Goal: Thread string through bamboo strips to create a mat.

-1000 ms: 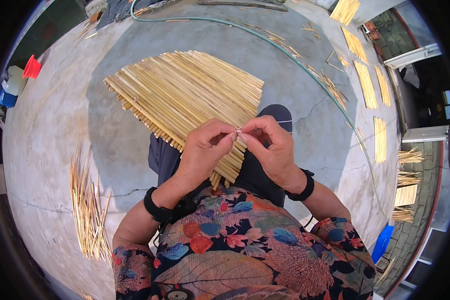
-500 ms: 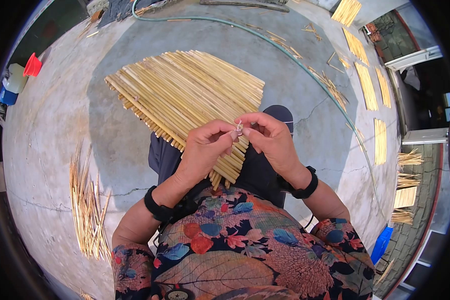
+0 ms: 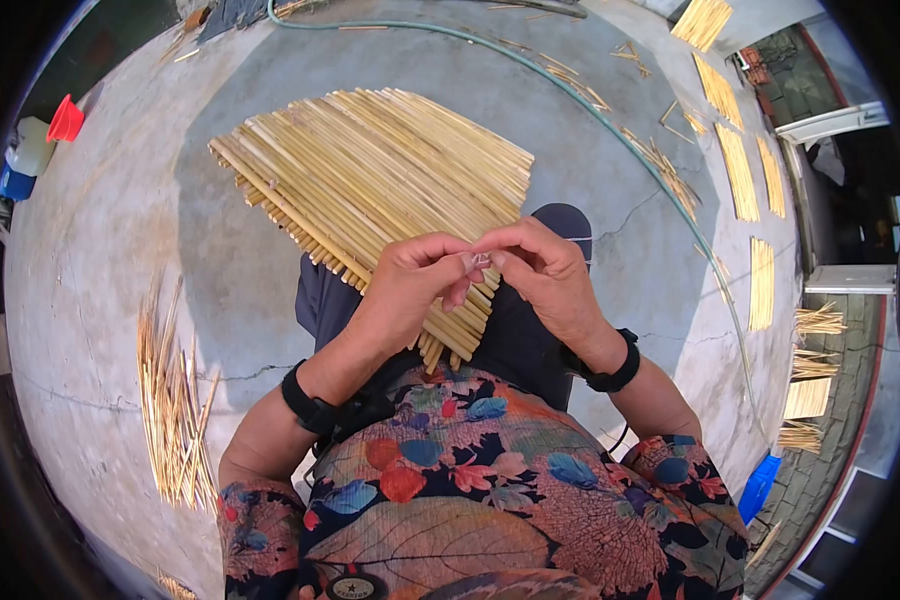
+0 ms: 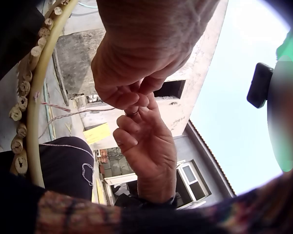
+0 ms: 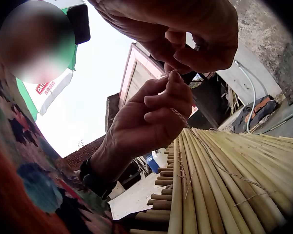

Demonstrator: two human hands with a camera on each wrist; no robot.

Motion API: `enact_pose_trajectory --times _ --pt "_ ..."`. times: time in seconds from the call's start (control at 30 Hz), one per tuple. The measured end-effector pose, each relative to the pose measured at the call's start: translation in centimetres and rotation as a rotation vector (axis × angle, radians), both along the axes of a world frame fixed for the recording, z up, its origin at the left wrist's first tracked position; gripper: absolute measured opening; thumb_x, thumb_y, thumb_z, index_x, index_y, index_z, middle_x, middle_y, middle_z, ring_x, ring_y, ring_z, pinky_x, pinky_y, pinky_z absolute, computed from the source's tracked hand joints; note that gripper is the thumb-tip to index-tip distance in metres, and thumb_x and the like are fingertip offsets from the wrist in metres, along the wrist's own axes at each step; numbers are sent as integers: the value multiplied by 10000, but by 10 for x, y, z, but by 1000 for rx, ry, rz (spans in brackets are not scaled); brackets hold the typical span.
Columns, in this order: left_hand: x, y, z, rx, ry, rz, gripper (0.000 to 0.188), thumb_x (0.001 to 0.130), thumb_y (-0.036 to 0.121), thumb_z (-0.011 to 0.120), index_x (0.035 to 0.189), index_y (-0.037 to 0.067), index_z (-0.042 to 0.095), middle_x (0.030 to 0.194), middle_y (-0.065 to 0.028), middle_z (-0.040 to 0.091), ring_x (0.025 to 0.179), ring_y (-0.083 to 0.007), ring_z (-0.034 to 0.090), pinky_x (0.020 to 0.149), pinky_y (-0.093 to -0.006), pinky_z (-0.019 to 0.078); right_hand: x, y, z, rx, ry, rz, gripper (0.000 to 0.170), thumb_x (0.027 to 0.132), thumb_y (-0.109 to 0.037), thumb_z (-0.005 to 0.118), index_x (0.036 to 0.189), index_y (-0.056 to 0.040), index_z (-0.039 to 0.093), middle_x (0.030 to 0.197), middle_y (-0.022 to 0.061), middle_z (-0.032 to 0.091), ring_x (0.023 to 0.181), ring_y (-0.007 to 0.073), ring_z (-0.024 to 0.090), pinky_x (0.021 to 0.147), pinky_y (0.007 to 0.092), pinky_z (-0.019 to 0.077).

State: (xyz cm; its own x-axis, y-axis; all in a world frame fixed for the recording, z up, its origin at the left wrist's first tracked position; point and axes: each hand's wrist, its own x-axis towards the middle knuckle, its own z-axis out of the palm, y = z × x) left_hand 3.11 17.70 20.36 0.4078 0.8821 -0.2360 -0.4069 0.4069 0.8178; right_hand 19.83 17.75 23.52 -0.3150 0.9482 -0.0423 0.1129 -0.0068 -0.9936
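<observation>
A panel of pale reed stalks [image 3: 370, 170] lies over the lap, a long stalk crossing its left edge. Above its near right corner the left hand [image 3: 415, 290] and right hand [image 3: 550, 285] meet, thumbs and forefingers pinching thin string [image 3: 482, 260]. In the left wrist view, twisted string [image 4: 78, 113] runs from the fingertips toward the stalk ends. The right wrist view has the left hand [image 5: 146, 112] with string passing from its fingers onto the stalks [image 5: 224, 165]; the right hand [image 5: 185, 34] is above it.
Loose stalks [image 3: 175, 410] lie on the concrete at left. A green hose [image 3: 610, 135] curves across the floor. Several reed panels [image 3: 735, 170] lie along the right side. A red bucket [image 3: 66, 120] stands at far left, and a blue object [image 3: 759, 488] at lower right.
The loose string ends that stood up between the fingertips half a second ago are now lower and mostly covered. The hands have come closer together, and the whole view has shifted slightly.
</observation>
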Motion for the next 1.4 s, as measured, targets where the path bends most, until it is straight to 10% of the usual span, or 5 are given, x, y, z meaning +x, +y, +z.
enact_pose_trajectory --times 0.8,1.0,1.07,1.4 --pt "-3 3 -4 -112 -131 -48 116 826 64 533 894 3 604 761 -68 612 546 -82 501 470 -182 374 1 0 4 365 -334 27 235 756 35 523 941 -76 617 724 39 454 643 138 456 569 229 361" --pt "-2 4 -4 -54 -46 -51 105 824 70 553 882 -3 602 748 -61 613 546 -75 507 480 -188 389 5 5 -3 274 -195 49 173 802 -14 521 949 -57 603 732 13 484 634 81 442 556 211 356" --pt "-2 4 -5 -33 -34 -53 103 825 71 554 874 -5 602 745 -58 613 548 -73 510 482 -188 392 2 5 10 -178 52 -24 129 823 -62 540 939 -20 576 733 4 526 611 45 461 522 181 376" --pt "-1 3 1 84 161 -84 134 820 75 522 878 -14 602 741 -23 593 591 -50 515 515 -175 409 8 11 2 -292 36 25 131 797 -101 602 868 1 558 675 14 554 570 44 512 482 177 438"
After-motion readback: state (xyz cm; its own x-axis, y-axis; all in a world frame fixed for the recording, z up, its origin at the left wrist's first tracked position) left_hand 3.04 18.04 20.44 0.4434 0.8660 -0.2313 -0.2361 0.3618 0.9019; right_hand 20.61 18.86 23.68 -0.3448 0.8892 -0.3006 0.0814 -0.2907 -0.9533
